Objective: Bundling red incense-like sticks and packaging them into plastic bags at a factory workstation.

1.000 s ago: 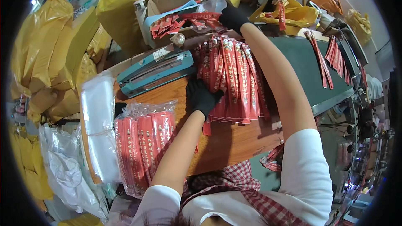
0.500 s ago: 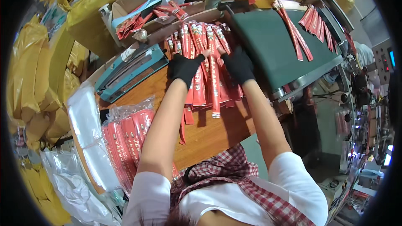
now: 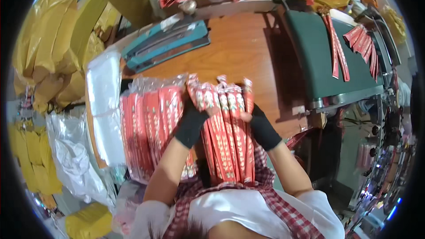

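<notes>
Left: bagged red packets (image 3: 146,137), partly behind left forearm (image 3: 166,175). Next, black-gloved left hand (image 3: 193,121), partly hidden, grip closed on bundle of slim red packets (image 3: 228,146). Held at near edge of tabletop (image 3: 239,40), long axis fore-and-aft, patterned ends away, lower ends toward checked apron (image 3: 290,208). Right hand (image 3: 262,127) likewise closed on bundle, mostly hidden beyond thumb.

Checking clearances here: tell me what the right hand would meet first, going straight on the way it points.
Likely the bundle of red packets it grips: the right hand points forward and left into it. Depth behind the bundle is hard to judge.
</notes>
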`<action>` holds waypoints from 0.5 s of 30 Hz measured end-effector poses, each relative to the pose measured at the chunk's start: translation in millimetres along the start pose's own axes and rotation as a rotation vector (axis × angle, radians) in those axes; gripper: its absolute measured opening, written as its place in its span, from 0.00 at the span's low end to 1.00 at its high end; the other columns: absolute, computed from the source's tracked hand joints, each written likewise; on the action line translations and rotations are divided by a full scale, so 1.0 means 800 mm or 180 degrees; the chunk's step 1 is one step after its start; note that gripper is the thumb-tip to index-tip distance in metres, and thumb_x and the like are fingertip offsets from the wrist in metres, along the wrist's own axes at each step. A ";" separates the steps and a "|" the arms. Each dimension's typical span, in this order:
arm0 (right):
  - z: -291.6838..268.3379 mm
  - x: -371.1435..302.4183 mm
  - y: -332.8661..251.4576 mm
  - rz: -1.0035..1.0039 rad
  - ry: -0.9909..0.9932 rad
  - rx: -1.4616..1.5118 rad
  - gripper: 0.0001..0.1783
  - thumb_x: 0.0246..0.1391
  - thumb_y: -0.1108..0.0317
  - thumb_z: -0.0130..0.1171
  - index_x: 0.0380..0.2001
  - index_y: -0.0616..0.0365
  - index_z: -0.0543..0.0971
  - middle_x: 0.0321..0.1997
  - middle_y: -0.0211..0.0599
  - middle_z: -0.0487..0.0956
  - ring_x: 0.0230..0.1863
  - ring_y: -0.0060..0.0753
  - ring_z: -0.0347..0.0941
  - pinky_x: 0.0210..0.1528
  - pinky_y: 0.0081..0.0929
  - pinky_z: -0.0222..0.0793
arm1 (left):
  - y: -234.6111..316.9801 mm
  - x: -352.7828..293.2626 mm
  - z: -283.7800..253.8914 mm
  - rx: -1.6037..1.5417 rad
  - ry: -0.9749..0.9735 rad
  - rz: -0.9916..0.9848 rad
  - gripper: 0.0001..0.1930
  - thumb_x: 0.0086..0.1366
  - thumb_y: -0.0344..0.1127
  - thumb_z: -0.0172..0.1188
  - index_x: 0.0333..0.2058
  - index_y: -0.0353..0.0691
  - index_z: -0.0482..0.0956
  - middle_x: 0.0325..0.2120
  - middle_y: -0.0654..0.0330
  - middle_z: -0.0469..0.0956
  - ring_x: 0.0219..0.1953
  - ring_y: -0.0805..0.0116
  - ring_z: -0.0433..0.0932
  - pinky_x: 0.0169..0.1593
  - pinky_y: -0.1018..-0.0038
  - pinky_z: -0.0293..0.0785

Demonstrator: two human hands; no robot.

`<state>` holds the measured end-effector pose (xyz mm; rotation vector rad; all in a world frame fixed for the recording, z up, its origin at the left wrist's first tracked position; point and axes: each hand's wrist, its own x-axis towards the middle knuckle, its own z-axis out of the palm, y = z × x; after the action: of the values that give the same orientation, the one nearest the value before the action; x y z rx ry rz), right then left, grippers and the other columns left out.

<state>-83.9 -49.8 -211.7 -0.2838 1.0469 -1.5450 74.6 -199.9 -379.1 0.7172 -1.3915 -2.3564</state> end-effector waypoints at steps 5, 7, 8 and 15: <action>-0.015 0.063 0.004 -0.0139 -0.0895 -0.0467 0.35 0.40 0.63 0.69 0.53 0.60 0.69 0.48 0.31 0.75 0.50 0.23 0.71 0.55 0.25 0.65 | 0.142 0.018 0.105 -0.1021 0.0179 0.0055 0.23 0.47 0.23 0.69 0.43 0.39 0.74 0.35 0.63 0.78 0.37 0.71 0.78 0.42 0.72 0.75; 0.010 0.062 -0.017 -0.0542 -0.0864 -0.0655 0.39 0.34 0.61 0.71 0.53 0.59 0.69 0.46 0.30 0.75 0.48 0.24 0.72 0.53 0.26 0.67 | 0.177 -0.003 0.121 -0.0513 0.0308 0.0660 0.27 0.49 0.26 0.67 0.50 0.39 0.69 0.41 0.61 0.75 0.43 0.69 0.76 0.46 0.71 0.74; 0.037 0.043 -0.033 -0.0491 -0.0868 -0.0336 0.41 0.33 0.59 0.72 0.53 0.59 0.68 0.46 0.31 0.76 0.47 0.26 0.73 0.52 0.27 0.68 | 0.191 -0.017 0.127 -0.0228 0.0270 0.0925 0.26 0.53 0.28 0.64 0.52 0.40 0.68 0.43 0.60 0.74 0.43 0.68 0.75 0.46 0.71 0.73; 0.017 0.072 0.019 -0.0450 -0.0303 -0.0825 0.30 0.45 0.65 0.66 0.52 0.63 0.71 0.47 0.35 0.77 0.46 0.25 0.73 0.53 0.25 0.67 | 0.144 -0.001 0.054 0.1290 0.0936 0.0693 0.24 0.52 0.32 0.67 0.48 0.33 0.73 0.41 0.53 0.78 0.43 0.64 0.78 0.46 0.70 0.73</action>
<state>-80.5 -106.1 -236.2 -0.6161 1.1723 -1.5042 52.3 -223.6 -260.4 0.9202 -1.7261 -1.7400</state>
